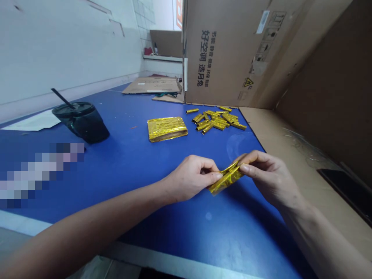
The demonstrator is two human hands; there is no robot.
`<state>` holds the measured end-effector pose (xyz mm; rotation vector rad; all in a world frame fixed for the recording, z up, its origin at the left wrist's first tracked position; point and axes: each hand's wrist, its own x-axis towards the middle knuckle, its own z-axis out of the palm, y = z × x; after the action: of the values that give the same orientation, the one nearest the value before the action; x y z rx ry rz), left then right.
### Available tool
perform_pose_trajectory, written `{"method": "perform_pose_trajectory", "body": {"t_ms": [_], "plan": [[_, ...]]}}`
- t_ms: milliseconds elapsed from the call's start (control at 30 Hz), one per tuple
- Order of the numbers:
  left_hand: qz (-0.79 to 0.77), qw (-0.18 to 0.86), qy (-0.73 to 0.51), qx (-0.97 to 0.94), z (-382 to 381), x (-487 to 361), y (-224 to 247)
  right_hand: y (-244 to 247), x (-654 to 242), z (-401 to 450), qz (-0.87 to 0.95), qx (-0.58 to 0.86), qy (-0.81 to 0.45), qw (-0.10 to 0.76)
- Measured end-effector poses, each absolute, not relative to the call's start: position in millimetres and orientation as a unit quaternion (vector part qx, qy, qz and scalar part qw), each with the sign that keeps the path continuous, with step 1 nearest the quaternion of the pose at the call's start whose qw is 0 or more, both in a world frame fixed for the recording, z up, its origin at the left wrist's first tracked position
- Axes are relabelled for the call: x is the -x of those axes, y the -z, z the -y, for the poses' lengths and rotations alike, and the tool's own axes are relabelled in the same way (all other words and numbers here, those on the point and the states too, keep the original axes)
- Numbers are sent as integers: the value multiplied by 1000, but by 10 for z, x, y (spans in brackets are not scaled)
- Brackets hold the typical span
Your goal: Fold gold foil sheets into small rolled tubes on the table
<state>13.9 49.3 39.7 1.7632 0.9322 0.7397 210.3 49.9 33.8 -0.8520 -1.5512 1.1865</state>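
My left hand point(192, 178) and my right hand point(264, 174) both pinch a sheet of gold foil paper point(226, 178) above the blue table, its end folded over between my fingertips. Farther on lies a flat stack of gold foil sheets point(167, 128). To its right, several small folded gold foil pieces point(216, 120) sit in a loose heap against the foot of a cardboard box. Neither hand touches the stack or the heap.
A dark plastic cup point(81, 122) with a lid and black straw stands at the table's left. Flattened cardboard point(152, 85) lies at the far end. A large cardboard box panel point(226, 50) walls the back, and a tan cardboard sheet point(290, 155) lies along the right.
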Motion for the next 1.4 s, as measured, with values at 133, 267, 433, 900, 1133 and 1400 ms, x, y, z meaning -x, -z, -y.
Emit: {"method": "perform_pose_trajectory", "body": {"t_ms": [133,267,433,900,1133,1400], "plan": [[-387,499,-315,-708,-477,-155,-367,-295,-2077,-490,618,366,-490,494],[-391,497,-326,-703,-448,-173,-364,-277,-2048,-472,590,373,-495,517],[-403,484,-317,-709,-398,-181,-350,-278,-1995,-459,553,358,-531,533],[-400,638,-244,-611,-351,-253,-431,-282,-1967,-441,538,368,-521,551],[-407,547,-253,-686,-341,-208,-249,-246,-1941,-412,539,376,-525,541],[-410,398,-297,-765,-261,-240,-273,-233,-1881,-424,491,404,-515,575]]}}
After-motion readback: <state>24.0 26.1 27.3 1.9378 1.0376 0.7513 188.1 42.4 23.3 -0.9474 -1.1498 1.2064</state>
